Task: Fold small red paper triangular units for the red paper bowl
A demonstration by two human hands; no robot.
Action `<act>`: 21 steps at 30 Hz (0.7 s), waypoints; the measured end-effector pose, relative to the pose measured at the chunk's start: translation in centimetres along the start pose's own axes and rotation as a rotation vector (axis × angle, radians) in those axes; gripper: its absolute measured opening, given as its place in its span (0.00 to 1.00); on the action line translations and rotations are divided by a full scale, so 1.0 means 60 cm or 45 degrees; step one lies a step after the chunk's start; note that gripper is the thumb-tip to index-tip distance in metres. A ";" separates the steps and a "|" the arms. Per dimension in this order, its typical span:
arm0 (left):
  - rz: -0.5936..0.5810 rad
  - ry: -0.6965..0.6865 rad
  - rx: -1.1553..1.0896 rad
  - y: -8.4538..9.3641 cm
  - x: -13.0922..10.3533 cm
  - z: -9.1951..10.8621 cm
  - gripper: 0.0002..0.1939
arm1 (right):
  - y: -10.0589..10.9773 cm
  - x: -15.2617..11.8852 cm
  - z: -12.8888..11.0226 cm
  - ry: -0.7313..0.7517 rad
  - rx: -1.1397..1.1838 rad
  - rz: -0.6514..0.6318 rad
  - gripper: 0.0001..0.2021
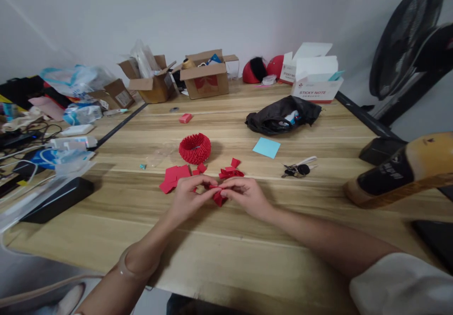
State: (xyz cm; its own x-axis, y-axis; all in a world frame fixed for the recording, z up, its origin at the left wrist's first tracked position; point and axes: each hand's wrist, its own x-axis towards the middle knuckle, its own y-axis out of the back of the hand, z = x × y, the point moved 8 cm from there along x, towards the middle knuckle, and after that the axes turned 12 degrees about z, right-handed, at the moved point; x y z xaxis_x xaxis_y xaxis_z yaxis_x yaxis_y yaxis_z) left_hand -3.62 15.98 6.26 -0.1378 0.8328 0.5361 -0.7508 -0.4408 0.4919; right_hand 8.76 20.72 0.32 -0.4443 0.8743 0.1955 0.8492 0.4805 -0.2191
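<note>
My left hand (191, 194) and my right hand (247, 194) meet over the table, both pinching a small piece of red paper (218, 198) between thumbs and fingertips. My fingers partly cover it, so its folds are hard to make out. Just left of my left hand lie flat red paper pieces (173, 177) in a loose stack. Beyond my fingertips is a small pile of red paper pieces (230, 172), some looking folded. Farther off stands a round red bowl-shaped piece (194, 149) built from many small folded paper units.
A light blue paper square (266, 148), keys (299, 168) and a black plastic bag (283, 115) lie to the right. A large bottle (399, 171) stands at far right. Cardboard boxes (205, 80) and a sticky note box (316, 88) line the back. Cables and bags crowd the left.
</note>
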 end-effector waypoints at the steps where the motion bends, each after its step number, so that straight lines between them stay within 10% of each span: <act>1: -0.007 0.024 -0.019 -0.001 -0.001 -0.002 0.06 | 0.002 0.001 0.002 -0.012 0.004 0.016 0.06; 11: 0.079 0.327 -0.409 -0.005 -0.002 -0.027 0.09 | 0.017 0.009 -0.001 -0.036 0.020 0.167 0.06; 21: 0.052 0.261 -0.353 -0.004 0.003 -0.012 0.06 | 0.022 0.009 -0.001 -0.057 0.024 0.207 0.05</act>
State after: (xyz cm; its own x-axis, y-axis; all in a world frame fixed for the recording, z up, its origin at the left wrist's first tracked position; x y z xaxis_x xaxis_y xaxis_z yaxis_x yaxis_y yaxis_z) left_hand -3.95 16.46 5.74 -0.2772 0.8786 0.3888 -0.8850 -0.3910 0.2528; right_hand 9.66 21.80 0.21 -0.3141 0.9426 0.1133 0.9055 0.3333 -0.2627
